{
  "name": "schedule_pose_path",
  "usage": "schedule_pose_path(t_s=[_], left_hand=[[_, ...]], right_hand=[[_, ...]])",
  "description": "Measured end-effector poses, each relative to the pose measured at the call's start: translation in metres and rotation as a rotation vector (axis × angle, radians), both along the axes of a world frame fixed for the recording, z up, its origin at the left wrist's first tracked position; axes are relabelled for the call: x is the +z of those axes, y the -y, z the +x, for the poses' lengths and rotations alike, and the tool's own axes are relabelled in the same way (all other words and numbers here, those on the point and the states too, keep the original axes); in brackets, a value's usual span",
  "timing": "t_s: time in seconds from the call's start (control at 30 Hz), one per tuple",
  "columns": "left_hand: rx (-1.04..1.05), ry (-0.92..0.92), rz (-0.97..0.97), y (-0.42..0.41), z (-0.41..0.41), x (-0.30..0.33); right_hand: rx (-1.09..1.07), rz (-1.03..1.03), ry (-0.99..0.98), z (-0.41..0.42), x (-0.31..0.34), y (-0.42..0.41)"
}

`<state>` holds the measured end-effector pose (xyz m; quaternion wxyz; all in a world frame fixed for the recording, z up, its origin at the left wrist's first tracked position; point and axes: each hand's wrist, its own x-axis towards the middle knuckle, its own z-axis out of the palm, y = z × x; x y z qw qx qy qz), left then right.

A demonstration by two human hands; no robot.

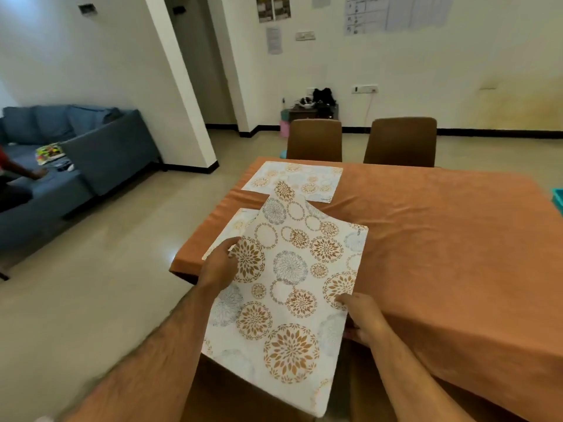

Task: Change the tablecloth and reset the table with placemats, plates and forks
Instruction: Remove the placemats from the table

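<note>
An orange tablecloth (441,239) covers the table. One white floral placemat (295,181) lies flat at the table's far left corner. Both hands hold a second floral placemat (286,300) lifted above the near left corner. My left hand (221,263) grips its left edge and my right hand (362,318) pinches its right edge, thumb on top. Beneath it the corner of a third placemat (240,220) shows on the cloth. No plates or forks are in view.
Two brown chairs (315,140) (400,141) stand at the table's far side, and another chair back (243,394) is right below me. A teal object (558,197) sits at the table's right edge. A blue sofa (70,153) with a seated person is at the left.
</note>
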<state>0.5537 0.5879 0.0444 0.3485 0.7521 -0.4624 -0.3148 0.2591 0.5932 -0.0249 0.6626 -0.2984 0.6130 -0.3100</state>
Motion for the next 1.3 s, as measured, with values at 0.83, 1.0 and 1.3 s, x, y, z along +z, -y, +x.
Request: schedule_pose_path(t_s=[0.83, 1.0, 1.3], left_hand=[[-0.541, 0.541, -0.087, 0.231, 0.137, -0.038], [-0.633, 0.550, -0.117, 0.252, 0.151, -0.045], [-0.800, 0.409, -0.154, 0.335, 0.131, -0.079]], right_hand=[[-0.399, 0.226, 0.146, 0.260, -0.034, 0.045], [-0.470, 0.262, 0.210, 0.287, -0.038, 0.047], [-0.689, 0.240, 0.254, 0.324, -0.062, 0.093]])
